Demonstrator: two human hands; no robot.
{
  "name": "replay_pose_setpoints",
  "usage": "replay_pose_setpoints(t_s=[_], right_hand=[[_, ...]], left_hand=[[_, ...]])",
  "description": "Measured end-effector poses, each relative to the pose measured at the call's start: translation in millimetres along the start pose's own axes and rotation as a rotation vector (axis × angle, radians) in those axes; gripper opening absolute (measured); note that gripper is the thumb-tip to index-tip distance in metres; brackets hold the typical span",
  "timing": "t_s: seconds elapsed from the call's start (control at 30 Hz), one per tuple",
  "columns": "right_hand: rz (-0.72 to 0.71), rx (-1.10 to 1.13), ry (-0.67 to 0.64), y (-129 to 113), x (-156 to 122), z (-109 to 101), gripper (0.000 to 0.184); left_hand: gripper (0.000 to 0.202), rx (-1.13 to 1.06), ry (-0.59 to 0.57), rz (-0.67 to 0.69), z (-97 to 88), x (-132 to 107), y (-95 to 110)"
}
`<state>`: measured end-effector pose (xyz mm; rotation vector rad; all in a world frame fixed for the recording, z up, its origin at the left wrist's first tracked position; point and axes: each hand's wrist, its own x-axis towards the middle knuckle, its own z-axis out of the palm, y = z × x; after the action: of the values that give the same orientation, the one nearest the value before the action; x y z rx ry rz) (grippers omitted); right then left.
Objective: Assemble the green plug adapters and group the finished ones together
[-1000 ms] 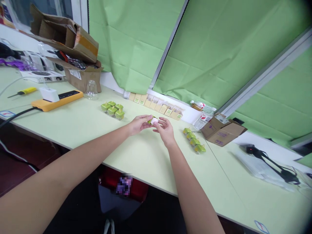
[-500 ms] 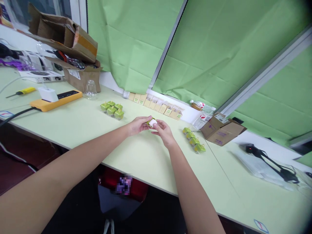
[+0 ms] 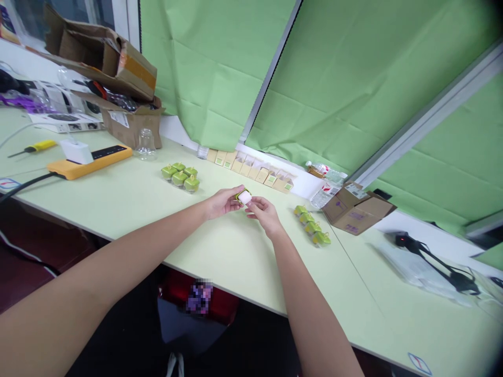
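My left hand (image 3: 223, 201) and my right hand (image 3: 265, 214) meet over the pale green table (image 3: 129, 196), both pinched on one small green and white piece (image 3: 243, 197) held just above the tabletop. Its white face points toward me. A cluster of several similar green pieces (image 3: 181, 177) stands to the left of my hands. A row of several more green pieces (image 3: 312, 226) lies to the right. Behind my hands a row of small tan boxes (image 3: 251, 168) lines the wall.
An orange power strip (image 3: 90, 159) with a white plug, a yellow screwdriver (image 3: 33, 148), a clear glass bottle (image 3: 145, 145) and open cardboard boxes (image 3: 106, 57) stand at the left. A small brown carton (image 3: 356, 208) and a black tool on plastic bags (image 3: 432, 259) lie at the right.
My hands stay together on the small piece; it has turned slightly and the right fingers have closed in tighter on it.
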<state>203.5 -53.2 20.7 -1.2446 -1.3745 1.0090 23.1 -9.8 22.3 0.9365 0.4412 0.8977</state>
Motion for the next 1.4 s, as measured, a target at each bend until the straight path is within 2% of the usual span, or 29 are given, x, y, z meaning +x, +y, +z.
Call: replay_pose_setpoints(t_s=[0.13, 0.23, 0.47, 0.7, 0.9, 1.17, 1.4], right_hand=[[-0.013, 0.136, -0.064, -7, -3, -1, 0.037], [-0.01, 0.219, -0.073, -11, -5, -2, 0.035], [0.093, 0.1, -0.075, -14, -6, 1, 0.03], [0.127, 0.15, -0.081, -12, -7, -1, 0.031], [0.116, 0.202, 0.013, -10, -3, -4, 0.03], [0.148, 0.36, 0.027, -9, -1, -5, 0.026], [0.133, 0.367, 0.032, -5, 2, -9, 0.024]], left_hand=[[0.034, 0.052, -0.002, 0.03, 3.8, -2, 0], [0.037, 0.142, 0.039, 0.032, 6.5, -2, -3], [0.049, 0.467, 0.121, 0.12, 7.1, 4, -19], [0.051, 0.641, 0.101, 0.26, 0.2, 9, -28], [0.05, 0.557, -0.007, 0.297, 2.0, 7, -24], [0.054, 0.462, -0.002, 0.246, 1.2, 7, -18], [0.059, 0.445, -0.017, 0.233, 3.3, 3, -11]])
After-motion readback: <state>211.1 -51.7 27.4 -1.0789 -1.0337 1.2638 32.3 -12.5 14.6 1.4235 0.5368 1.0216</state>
